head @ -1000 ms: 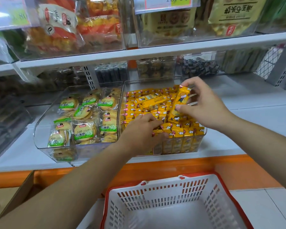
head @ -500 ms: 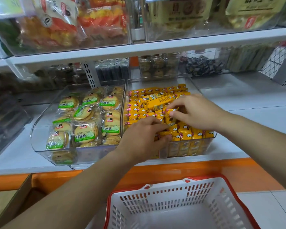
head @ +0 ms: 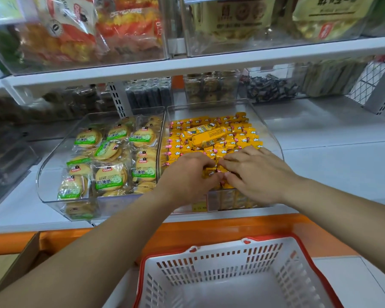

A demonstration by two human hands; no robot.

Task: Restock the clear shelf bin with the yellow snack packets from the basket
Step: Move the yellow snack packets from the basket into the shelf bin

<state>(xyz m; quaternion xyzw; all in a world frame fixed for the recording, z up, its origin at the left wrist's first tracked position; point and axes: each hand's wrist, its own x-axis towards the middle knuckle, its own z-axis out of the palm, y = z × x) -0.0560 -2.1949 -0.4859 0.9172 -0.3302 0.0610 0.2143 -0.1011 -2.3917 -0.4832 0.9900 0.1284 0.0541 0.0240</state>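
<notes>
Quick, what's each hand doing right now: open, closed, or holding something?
Left hand: grip closed on front-row yellow snack packets.
Right hand: thumb and fingers pinching those same packets.

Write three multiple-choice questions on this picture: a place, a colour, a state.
1. Where are the left hand and the right hand? A in a drawer; B on the yellow packets in the clear bin; C on the top shelf.
2. Which colour is the rim of the basket? A blue; B red; C green.
3. What does the basket's visible inside hold? A bottles; B nothing; C cans.
Key: B, both hands touch packets at the bin's front; B, the rim is red; B, only white plastic shows.
</notes>
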